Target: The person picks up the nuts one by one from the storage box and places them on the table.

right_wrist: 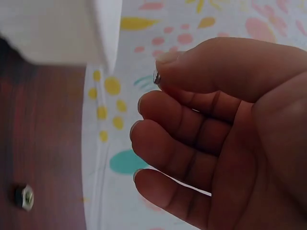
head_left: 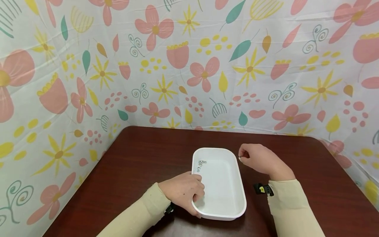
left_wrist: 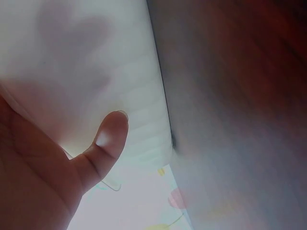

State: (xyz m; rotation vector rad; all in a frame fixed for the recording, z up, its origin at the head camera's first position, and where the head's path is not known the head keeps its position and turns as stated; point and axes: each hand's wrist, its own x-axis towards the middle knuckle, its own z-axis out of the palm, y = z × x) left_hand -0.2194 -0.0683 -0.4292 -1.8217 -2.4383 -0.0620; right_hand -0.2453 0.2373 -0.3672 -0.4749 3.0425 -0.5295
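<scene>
My left hand (head_left: 185, 191) grips the near left rim of a white tray (head_left: 225, 184), fingers over the inside. In the left wrist view its thumb (left_wrist: 112, 136) lies against the tray's outer wall. Several small silvery nuts (head_left: 199, 166) lie in the tray's far left part. Just outside the right rim, my right hand (head_left: 260, 159) pinches a small metal nut (right_wrist: 156, 77) between thumb and forefinger; little of it shows. The other fingers (right_wrist: 160, 139) are loosely curled. Another hex nut (right_wrist: 25, 197) rests on the tabletop in the right wrist view.
The dark reddish-brown table (head_left: 148, 151) stands against a flower-printed cloth (head_left: 189, 65) at the back and left. A black strap device (head_left: 262, 189) is worn at the right wrist, and another (head_left: 170, 208) at the left.
</scene>
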